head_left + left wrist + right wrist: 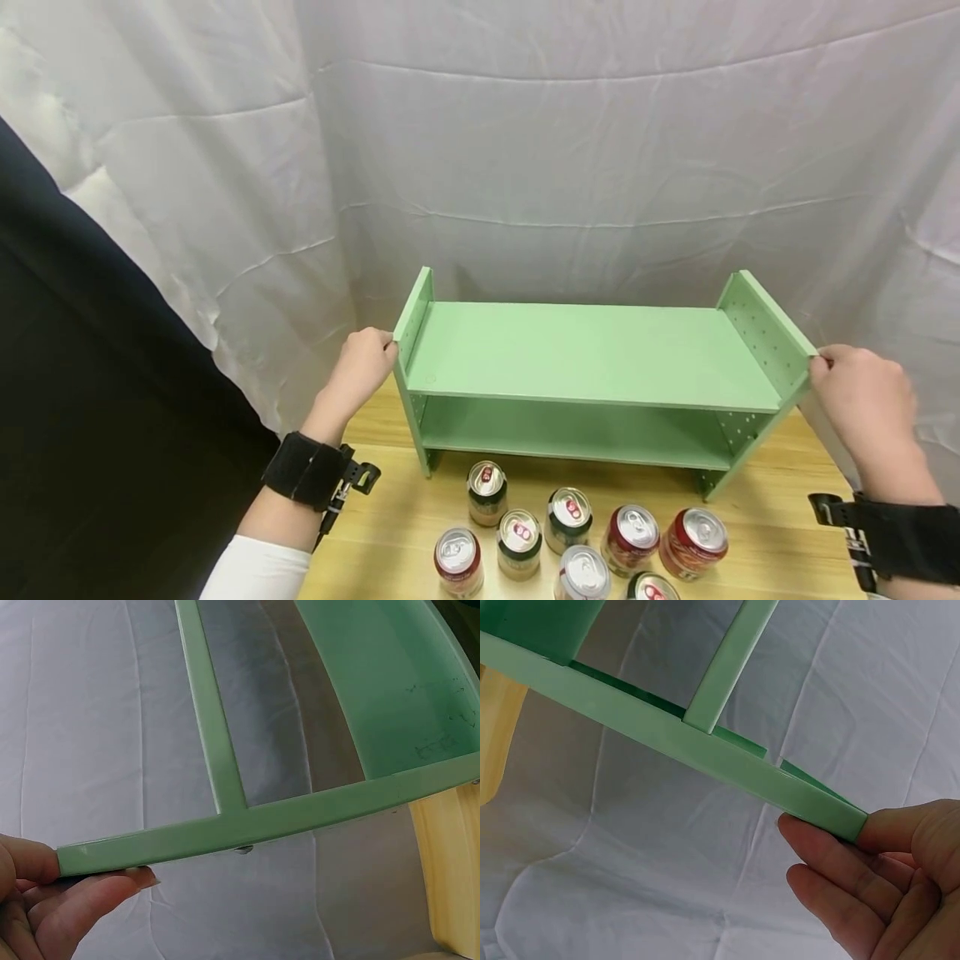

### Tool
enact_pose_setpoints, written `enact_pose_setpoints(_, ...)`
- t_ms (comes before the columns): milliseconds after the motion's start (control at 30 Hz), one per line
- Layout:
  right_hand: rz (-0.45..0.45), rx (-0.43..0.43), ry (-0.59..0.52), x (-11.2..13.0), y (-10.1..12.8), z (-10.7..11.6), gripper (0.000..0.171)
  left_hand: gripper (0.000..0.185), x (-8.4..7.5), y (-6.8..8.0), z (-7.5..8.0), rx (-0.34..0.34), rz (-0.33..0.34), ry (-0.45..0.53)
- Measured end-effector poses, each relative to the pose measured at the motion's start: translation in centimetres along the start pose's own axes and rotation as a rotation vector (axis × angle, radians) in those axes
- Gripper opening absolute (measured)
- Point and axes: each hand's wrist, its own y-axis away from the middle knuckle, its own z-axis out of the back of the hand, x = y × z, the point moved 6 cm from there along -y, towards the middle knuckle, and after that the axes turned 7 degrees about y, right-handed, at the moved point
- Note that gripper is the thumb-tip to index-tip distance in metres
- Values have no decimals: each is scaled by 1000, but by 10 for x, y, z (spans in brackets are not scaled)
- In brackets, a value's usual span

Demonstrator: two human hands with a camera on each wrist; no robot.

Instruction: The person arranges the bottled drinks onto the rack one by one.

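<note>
A light green two-tier shelf (573,350) stands at the back of the wooden table, with raised side panels drilled with small holes. My left hand (367,367) pinches the upper front corner of its left panel; in the left wrist view the thumb (30,859) meets the end and the fingers lie along the outer face. At the opposite end my right hand (866,396) grips the matching corner of the right panel. There the thumb (892,829) presses the tip while a fingertip (799,825) supports the outer side. Both shelf boards are bare.
Several soda cans stand upright in front of the shelf, among them a red can (693,543), a dark green and gold can (519,546) and a silver-topped can (583,575). White cloth (600,150) hangs behind; black fabric (97,400) covers the left side.
</note>
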Motion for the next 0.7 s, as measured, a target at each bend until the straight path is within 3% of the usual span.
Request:
enact_pose_setpoints(233,-55,-6,24,4,4,1,34,29,0,6,-12,-204,-63,-15)
enact_pose_setpoints(333,-66,-30,33,4,4,4,34,32,1,7,-18,-265,-87,39)
enact_pose_setpoints(533,-67,12,45,-2,4,2,35,47,15,6,-29,-252,-58,259)
enact_pose_setpoints(700,-33,25,16,-1,4,-2,34,44,21,2,-25,-246,-95,343)
